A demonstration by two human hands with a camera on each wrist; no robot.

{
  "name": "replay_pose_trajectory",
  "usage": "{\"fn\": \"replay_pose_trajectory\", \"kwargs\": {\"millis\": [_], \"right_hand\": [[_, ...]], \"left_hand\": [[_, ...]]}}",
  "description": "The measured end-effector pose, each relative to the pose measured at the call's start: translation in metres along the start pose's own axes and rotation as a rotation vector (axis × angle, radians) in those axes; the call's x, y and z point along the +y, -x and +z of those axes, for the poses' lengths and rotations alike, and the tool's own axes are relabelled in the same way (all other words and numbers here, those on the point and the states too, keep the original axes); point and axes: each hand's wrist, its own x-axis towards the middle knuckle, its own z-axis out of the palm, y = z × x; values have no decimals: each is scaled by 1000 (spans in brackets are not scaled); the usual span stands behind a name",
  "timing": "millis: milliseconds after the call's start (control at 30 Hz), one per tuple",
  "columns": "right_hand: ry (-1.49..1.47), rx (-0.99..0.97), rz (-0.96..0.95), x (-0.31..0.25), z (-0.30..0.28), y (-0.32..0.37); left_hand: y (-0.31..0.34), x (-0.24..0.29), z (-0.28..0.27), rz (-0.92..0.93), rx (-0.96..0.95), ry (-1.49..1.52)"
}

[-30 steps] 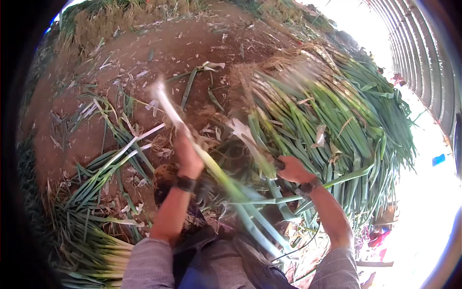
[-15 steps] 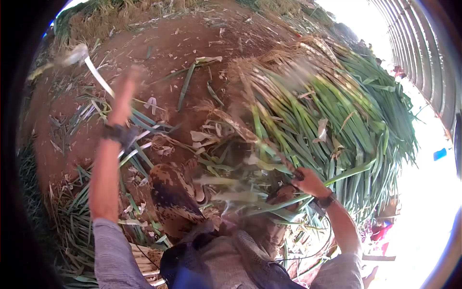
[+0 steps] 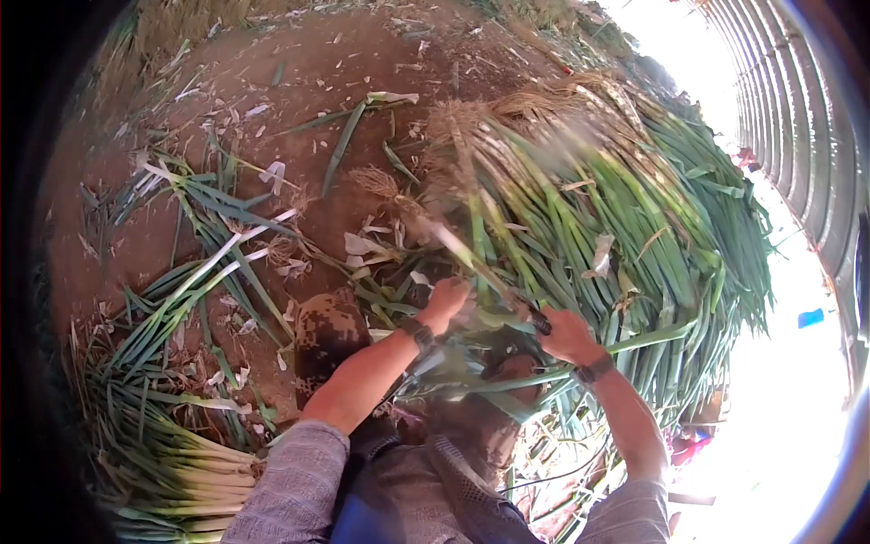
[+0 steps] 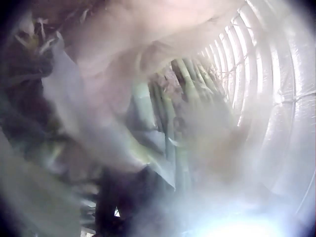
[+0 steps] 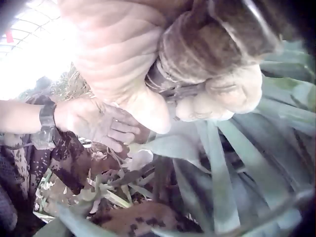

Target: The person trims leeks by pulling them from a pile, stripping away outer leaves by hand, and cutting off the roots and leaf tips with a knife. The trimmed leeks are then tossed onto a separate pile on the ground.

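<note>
My right hand [image 3: 569, 337] grips the dark wrapped handle [image 5: 217, 39] of a narrow brown tool [image 3: 518, 306], which points up and left. My left hand [image 3: 446, 301] is beside it, over the near side of the big heap of green onions [image 3: 589, 208]. In the right wrist view the left hand's fingers [image 5: 118, 129] are fairly straight, close to a green leaf [image 5: 173, 146]. A green onion [image 3: 444, 238] with brown roots slants down to the two hands. Pale leaf [image 4: 89, 118] blurs close to the left hand in its wrist view.
Loose green onions [image 3: 213, 286] lie on the brown soil [image 3: 299, 82] at left, with a neat bunch [image 3: 195, 471] at lower left. Peeled scraps [image 3: 362, 245] litter the ground ahead of my camouflage-clad knee [image 3: 328, 340]. A ribbed wall [image 3: 784, 118] curves along the right.
My left hand held a white-stalked green onion, swung it out to the left, and is now back near my right hand without it. The right hand keeps its tool.
</note>
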Motion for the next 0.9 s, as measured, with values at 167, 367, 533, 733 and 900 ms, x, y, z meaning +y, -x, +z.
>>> {"fn": "replay_pose_trajectory", "kwargs": {"millis": [167, 367, 533, 733, 900], "right_hand": [[25, 10, -146, -5, 4, -49], [33, -20, -163, -29, 7, -100], [49, -81, -187, -51, 8, -131], [51, -54, -201, -57, -1, -141], [17, -75, -189, -51, 0, -137]], "left_hand": [[-29, -28, -3, 194, -27, 315], [-30, -12, 9, 118, 187, 226], [-38, -13, 15, 187, 251, 236], [-33, -6, 18, 153, 287, 252], [-44, -17, 16, 112, 264, 266]]}}
